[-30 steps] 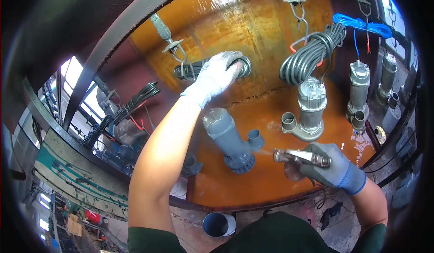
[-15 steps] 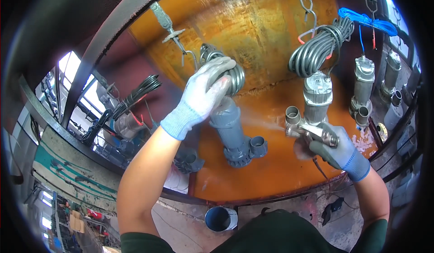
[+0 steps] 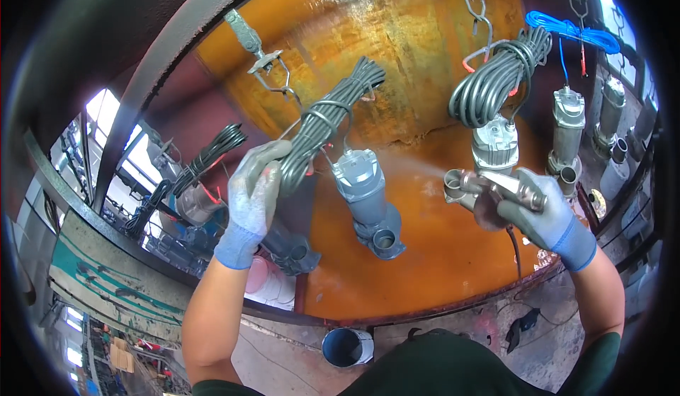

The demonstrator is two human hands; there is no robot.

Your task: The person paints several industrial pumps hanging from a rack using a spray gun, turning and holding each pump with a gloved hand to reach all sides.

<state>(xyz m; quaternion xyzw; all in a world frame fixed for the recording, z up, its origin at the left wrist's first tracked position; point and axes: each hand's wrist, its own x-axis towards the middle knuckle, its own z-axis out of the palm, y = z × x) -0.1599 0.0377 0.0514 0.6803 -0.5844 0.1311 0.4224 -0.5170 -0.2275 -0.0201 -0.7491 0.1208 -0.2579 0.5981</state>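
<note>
In my gloved right hand (image 3: 542, 212) is a metal spray gun (image 3: 506, 189), its nozzle facing left. A pale mist runs from it toward a hanging grey submersible pump (image 3: 363, 190). That pump hangs upright, its round outlet facing me. Above it, a bundled coil of dark cable (image 3: 322, 127) slants down to the left. My gloved left hand (image 3: 255, 194) has its fingers closed about the coil's lower end; part of the grip is hidden. Just behind the spray gun hangs another silvery pump (image 3: 494, 144) under its own cable coil (image 3: 496, 77).
Metal hooks (image 3: 265, 63) and chains carry the pumps. More pumps (image 3: 568, 127) hang at the right, one below a blue cable coil (image 3: 574, 31). An orange-stained booth wall (image 3: 418, 247) stands behind. A bucket (image 3: 347, 346) sits on the floor below, near a curved metal rim.
My left hand has moved left and down with the coil's end. The coil and pump have turned, bringing the outlet from the right to the front. The spray gun has shifted slightly right and up.
</note>
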